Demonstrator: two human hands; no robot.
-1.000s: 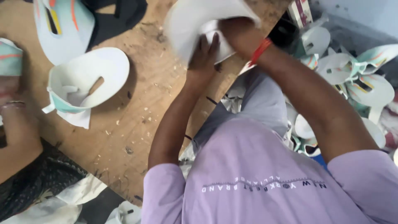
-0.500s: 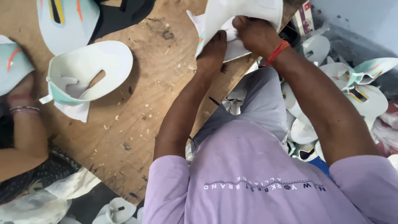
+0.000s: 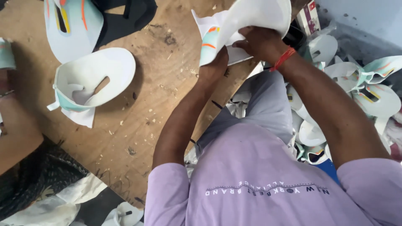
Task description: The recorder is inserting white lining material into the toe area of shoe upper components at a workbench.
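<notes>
Two hands meet on one white upper [image 3: 247, 21] at 12 o'clock, held above the far edge of the bench [image 3: 159, 96]. I see the left hand [image 3: 213, 67] closed on the lower flap, thumb and fingers pinching near the orange and mint stripes; the right hand [image 3: 261, 42], with a red band at the wrist, has its fingers curled tight around the folded middle. How far under the sheet the fingertips reach I cannot tell. At 9 o'clock a second upper [image 3: 94, 79] rests curled on the wood, and another person's arm [image 3: 12, 125] lies beside it, well apart from my hands. A heap of uppers [image 3: 368, 88] fills the 3 o'clock side. As I judge it, the risks are a crease pressed into the thin sheet by the tight right grip, a slip of the lower flap from the left pinch, and grit from the littered bench marking the white face if the piece drops.
</notes>
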